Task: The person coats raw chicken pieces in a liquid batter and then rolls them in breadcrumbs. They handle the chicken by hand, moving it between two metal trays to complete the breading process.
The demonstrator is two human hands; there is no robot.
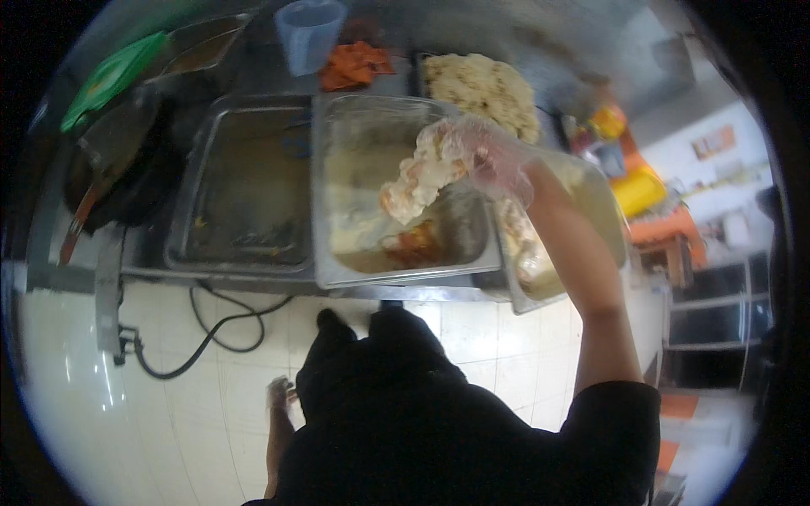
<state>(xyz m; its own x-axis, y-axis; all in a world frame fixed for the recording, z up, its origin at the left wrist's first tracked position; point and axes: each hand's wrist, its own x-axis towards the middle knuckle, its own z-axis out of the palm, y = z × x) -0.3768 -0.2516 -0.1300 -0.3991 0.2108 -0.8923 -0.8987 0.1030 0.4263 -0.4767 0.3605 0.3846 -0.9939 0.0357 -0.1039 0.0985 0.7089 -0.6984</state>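
Observation:
My right hand (497, 161), in a clear plastic glove, grips a clump of pale, batter-coated food (425, 177). The clump hangs above a deep stainless steel pan (354, 161). Low in that pan lies a reddish-orange patch of food or sauce (414, 245); blur hides its exact kind. Under my right forearm, a second metal pan (585, 190) holds more pale coated pieces (526, 246), partly covered by the arm. My left hand (280, 393), also gloved, hangs low beside my leg, away from the counter. Its fingers are too blurred to read.
A shallow metal tray (247, 183) sits left of the pan. Farther left is a dark pot (142, 190) with a red-handled utensil (82, 218). Behind are a translucent jug (310, 38), an orange cloth (354, 66) and crumbly pale food (481, 92). A black hose or cable (218, 335) loops below.

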